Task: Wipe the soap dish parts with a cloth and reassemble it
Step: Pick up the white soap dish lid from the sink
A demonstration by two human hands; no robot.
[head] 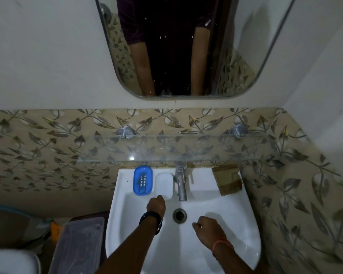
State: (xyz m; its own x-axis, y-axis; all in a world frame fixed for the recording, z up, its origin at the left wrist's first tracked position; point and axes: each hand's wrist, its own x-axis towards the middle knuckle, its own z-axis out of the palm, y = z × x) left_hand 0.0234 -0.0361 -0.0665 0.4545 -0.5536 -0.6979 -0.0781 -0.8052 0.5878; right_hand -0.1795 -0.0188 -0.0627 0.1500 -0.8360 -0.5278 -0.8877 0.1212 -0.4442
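Observation:
A blue slotted soap dish part (143,180) lies on the back ledge of the white washbasin (236,210), left of the tap. Beside it on the right lies a white soap dish part (164,183). My left hand (156,205), a dark watch on its wrist, touches the near end of the white part with the fingers curled; whether it grips is hidden. My right hand (207,227) hovers over the basin bowl right of the drain, fingers curled and holding nothing that I can see. A brown folded cloth (229,179) rests on the ledge's right corner.
A metal tap (181,183) stands at the ledge's middle, above the drain (179,215). A glass shelf (174,148) juts out over the ledge, with a mirror (178,46) higher up. Left of the basin stand a clear plastic box (77,242) and a toilet seat (8,262).

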